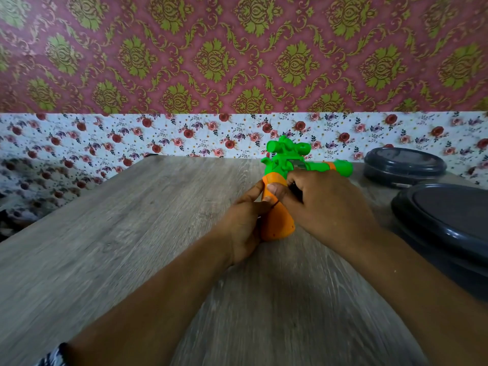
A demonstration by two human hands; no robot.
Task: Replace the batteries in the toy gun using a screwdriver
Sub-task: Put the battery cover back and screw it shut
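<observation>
- Toy gun (280, 165) right of frame centre, above the grey wood-grain table (132, 233); green body with scope uppermost, barrel pointing right, orange grip toward us.
- Left hand (245, 223) wrapped around the orange grip from the left, thumb on it.
- Right hand (322, 204) closed over the gun's middle from the right; something dark under its fingers, unidentified.
- Two dark lidded containers (404, 165) (449, 220) at the right edge, apart from the gun.
- Floral wall covering (158, 136) behind the table.
- We read no writing; frame is motion-blurred.

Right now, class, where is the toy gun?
In the head view, the toy gun is right of centre above the wooden table, its orange grip between the left hand and right hand.
</observation>
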